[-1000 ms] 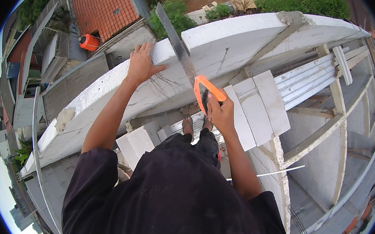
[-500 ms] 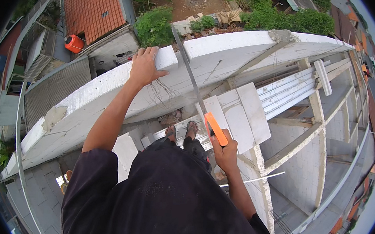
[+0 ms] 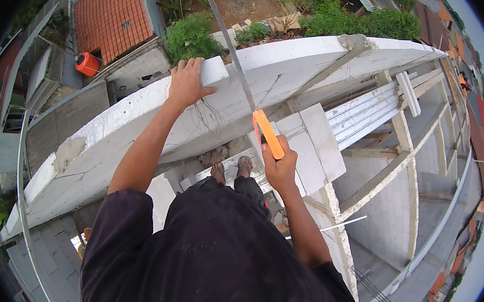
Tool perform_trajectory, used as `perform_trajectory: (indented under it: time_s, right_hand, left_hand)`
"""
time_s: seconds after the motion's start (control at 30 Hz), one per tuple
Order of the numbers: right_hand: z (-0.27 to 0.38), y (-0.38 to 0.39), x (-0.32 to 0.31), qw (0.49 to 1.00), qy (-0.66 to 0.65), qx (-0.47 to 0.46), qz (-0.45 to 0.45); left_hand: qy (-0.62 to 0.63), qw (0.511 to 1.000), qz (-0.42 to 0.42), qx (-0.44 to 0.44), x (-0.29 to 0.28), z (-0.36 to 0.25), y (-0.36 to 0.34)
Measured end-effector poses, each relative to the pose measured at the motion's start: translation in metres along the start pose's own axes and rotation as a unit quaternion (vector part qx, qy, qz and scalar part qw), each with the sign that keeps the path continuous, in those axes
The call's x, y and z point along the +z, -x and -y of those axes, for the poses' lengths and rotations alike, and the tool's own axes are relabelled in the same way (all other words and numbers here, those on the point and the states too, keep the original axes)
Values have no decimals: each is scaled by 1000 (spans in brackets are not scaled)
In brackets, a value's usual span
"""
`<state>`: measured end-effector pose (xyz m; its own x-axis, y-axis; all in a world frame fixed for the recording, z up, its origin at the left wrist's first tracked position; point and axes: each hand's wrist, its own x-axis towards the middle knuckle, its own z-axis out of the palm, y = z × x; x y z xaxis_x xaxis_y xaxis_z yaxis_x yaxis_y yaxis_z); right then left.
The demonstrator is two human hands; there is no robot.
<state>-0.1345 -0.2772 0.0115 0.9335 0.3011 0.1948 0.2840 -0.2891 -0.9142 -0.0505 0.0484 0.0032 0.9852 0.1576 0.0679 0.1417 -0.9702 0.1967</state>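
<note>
My right hand is closed around the orange handle of a hand saw. Its long grey blade points away from me through a narrow gap in the top of a white block wall, its tip past the far face. Left of that gap, my left hand grips the top of a white block, fingers bent over the top and thumb along the near side. Thin wires or twigs hang down the wall below this hand.
My feet stand on a narrow support below. Pale blocks and stacked metal channels lie to the right, beside open wall frames. Beyond the wall there is a drop to bushes and a tiled roof.
The saw has slid forward through the gap, so more blade sticks out beyond the wall. My right hand has moved forward and slightly left with it; my left hand stays on the block.
</note>
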Motion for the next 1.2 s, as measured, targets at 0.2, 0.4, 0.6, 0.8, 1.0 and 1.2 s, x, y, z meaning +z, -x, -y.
perform_trajectory:
  time_s: [0.2, 0.4, 0.6, 0.8, 1.0, 1.2]
  right_hand:
    - [-9, -5, 16, 992, 101, 62, 53]
    - [-4, 11, 18, 995, 78, 43, 37]
    - [3, 25, 14, 999, 30, 12, 5]
    - [3, 22, 12, 993, 91, 55, 50]
    - [-9, 26, 2, 995, 12, 86, 46]
    - [-15, 29, -3, 997, -62, 42, -10]
  left_hand:
    - [4, 1000, 3, -2, -3, -2, -4]
    - [-4, 1000, -14, 9, 2, 1, -1]
    - [-6, 1000, -8, 10, -1, -3, -3]
    - [-14, 1000, -24, 6, 4, 2, -2]
    - [-3, 1000, -15, 5, 5, 1, -3]
    - [-6, 1000, -19, 7, 6, 0, -2]
